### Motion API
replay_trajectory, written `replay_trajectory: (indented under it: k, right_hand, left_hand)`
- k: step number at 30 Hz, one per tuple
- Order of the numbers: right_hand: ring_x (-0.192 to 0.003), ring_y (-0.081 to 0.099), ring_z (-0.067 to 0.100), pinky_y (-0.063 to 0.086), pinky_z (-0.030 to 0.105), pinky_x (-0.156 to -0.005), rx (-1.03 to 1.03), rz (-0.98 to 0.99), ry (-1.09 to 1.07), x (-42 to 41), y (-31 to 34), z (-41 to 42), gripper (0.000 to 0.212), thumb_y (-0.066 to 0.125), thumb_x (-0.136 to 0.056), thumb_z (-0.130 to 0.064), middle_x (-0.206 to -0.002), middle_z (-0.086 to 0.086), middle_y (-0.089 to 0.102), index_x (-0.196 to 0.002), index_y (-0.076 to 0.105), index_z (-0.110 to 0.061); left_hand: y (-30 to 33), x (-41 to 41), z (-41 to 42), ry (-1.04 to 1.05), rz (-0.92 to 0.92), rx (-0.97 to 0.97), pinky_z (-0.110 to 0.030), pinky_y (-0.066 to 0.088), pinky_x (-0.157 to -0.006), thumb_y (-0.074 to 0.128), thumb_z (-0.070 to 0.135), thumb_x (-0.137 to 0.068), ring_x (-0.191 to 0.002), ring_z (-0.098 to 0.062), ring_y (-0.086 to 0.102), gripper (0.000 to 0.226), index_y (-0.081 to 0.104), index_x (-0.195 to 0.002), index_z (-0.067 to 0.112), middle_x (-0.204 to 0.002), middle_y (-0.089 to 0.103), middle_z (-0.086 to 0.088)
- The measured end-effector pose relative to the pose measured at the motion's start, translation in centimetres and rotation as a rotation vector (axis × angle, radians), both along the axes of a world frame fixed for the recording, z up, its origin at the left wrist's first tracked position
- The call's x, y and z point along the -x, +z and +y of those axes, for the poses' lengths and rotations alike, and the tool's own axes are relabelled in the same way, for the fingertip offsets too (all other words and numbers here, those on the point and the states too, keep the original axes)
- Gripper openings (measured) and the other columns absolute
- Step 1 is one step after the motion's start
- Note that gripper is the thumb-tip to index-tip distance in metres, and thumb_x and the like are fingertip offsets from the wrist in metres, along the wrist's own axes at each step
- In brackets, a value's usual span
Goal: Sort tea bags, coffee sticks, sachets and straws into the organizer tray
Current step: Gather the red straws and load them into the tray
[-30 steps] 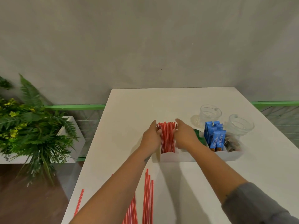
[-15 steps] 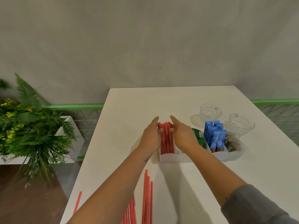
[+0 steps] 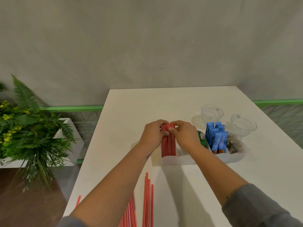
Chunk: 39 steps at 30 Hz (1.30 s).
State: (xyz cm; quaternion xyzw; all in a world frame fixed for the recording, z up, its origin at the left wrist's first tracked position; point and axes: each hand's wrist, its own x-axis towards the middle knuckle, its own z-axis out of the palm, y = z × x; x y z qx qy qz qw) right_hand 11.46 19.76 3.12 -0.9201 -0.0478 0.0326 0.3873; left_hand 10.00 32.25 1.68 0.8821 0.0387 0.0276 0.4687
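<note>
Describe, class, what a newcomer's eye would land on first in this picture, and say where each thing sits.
First, the left hand and right hand gripping a bundle of red straws standing in the left end of the white organizer tray at mid-table. Next, the blue coffee sticks upright further right in the tray. More loose straws lie at the table's near edge.

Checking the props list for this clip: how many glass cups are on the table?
2. One glass cup stands behind the organizer tray; the other stands right of it, beside the tray's far right corner. None looks hidden.
</note>
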Motion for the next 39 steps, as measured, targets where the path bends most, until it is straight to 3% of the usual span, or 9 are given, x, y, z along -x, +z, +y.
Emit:
replay_trajectory:
  k: [2, 6, 8, 15, 20, 25, 30, 33, 39]
  right_hand:
    - [-0.098, 0.063, 0.021, 0.047, 0.031, -0.085, 0.048, 0.014, 0.027, -0.1, 0.1, -0.1, 0.031, 0.057, -0.092, -0.025, -0.109, 0.007, 0.069, -0.123, 0.062, -0.020]
    - [-0.106, 0.061, 0.023, 0.052, 0.038, -0.088, 0.047, 0.040, 0.064, -0.2, 0.1, 0.0, 0.043, 0.054, -0.094, -0.021, -0.124, 0.009, 0.063, -0.137, 0.048, -0.022]
    - [-0.108, 0.061, 0.025, 0.052, 0.040, -0.089, 0.053, 0.051, 0.071, -0.3, 0.1, 0.0, 0.047, 0.049, -0.097, -0.020, -0.131, 0.008, 0.059, -0.142, 0.039, -0.024]
    - [-0.121, 0.053, 0.025, 0.041, 0.032, -0.097, 0.204, 0.051, 0.121, 0.1, 0.4, 0.1, 0.044, 0.041, -0.100, -0.018, -0.136, 0.011, 0.053, -0.144, 0.037, -0.018]
    - [-0.124, 0.051, 0.025, 0.040, 0.031, -0.099, 0.155, -0.007, 0.083, 0.4, 1.0, -0.1, 0.047, 0.043, -0.100, -0.020, -0.141, 0.009, 0.049, -0.146, 0.033, -0.021]
    - [-0.084, 0.056, 0.011, 0.041, 0.023, -0.077, 0.011, -0.168, -0.025, 2.3, 2.3, -0.5, 0.033, 0.048, -0.097, -0.021, -0.112, 0.002, 0.066, -0.129, 0.051, -0.021]
    - [-0.065, 0.052, 0.005, 0.039, 0.020, -0.057, -0.052, -0.261, -0.087, 5.4, 2.8, -0.2, 0.022, 0.050, -0.096, -0.022, -0.081, -0.007, 0.059, -0.116, 0.057, -0.021]
    - [-0.062, 0.055, 0.009, 0.043, 0.026, -0.058, -0.051, -0.272, -0.094, 7.8, 2.3, 0.5, 0.016, 0.052, -0.093, -0.022, -0.067, -0.011, 0.054, -0.107, 0.059, -0.020]
    - [-0.069, 0.055, 0.011, 0.040, 0.026, -0.062, 0.050, -0.124, -0.019, 13.3, -0.2, 2.1, 0.016, 0.053, -0.092, -0.029, -0.071, -0.010, 0.055, -0.105, 0.057, -0.021]
  left_hand:
    - [-0.2, 0.0, 0.1, -0.017, 0.019, 0.008, -0.012, 0.042, -0.077, 0.065, 0.008, -0.083, -0.099, -0.014, 0.061, 0.036, 0.062, -0.119, 0.017, -0.113, 0.066, -0.001]
    - [-0.3, 0.4, 0.2, 0.001, 0.014, 0.011, -0.030, 0.041, -0.103, 0.065, 0.009, -0.084, -0.117, -0.019, 0.055, 0.050, 0.052, -0.131, 0.018, -0.130, 0.057, -0.003]
    - [-0.3, 0.5, 0.2, 0.010, -0.007, 0.010, -0.035, 0.038, -0.108, 0.064, 0.010, -0.086, -0.122, -0.019, 0.051, 0.052, 0.049, -0.134, 0.019, -0.135, 0.053, -0.003]
    - [-0.4, 0.6, 0.3, -0.049, -0.034, -0.097, -0.021, 0.028, -0.107, 0.055, 0.011, -0.092, -0.130, -0.017, 0.044, 0.043, 0.049, -0.135, 0.017, -0.140, 0.049, -0.003]
    - [0.3, 1.0, 0.7, 0.007, -0.147, -0.143, -0.021, 0.025, -0.109, 0.049, 0.011, -0.096, -0.134, -0.015, 0.038, 0.040, 0.047, -0.135, 0.018, -0.145, 0.043, 0.000]
    - [1.3, 2.9, 2.1, 0.088, -0.209, -0.175, -0.018, 0.030, -0.099, 0.049, 0.011, -0.095, -0.125, -0.013, 0.045, 0.029, 0.057, -0.122, 0.021, -0.133, 0.051, 0.003]
    - [2.0, 6.4, 4.1, 0.157, -0.167, -0.165, -0.019, 0.039, -0.086, 0.052, 0.016, -0.094, -0.102, -0.012, 0.056, 0.026, 0.057, -0.119, 0.022, -0.125, 0.051, 0.004]
    - [1.8, 8.7, 5.2, 0.180, -0.102, -0.192, -0.024, 0.043, -0.082, 0.055, 0.020, -0.092, -0.088, -0.013, 0.056, 0.026, 0.055, -0.118, 0.021, -0.120, 0.052, 0.002]
    - [0.6, 13.8, 6.9, 0.193, 0.137, -0.284, -0.031, 0.046, -0.083, 0.056, 0.030, -0.090, -0.095, -0.022, 0.057, 0.036, 0.047, -0.120, 0.011, -0.121, 0.049, -0.007]
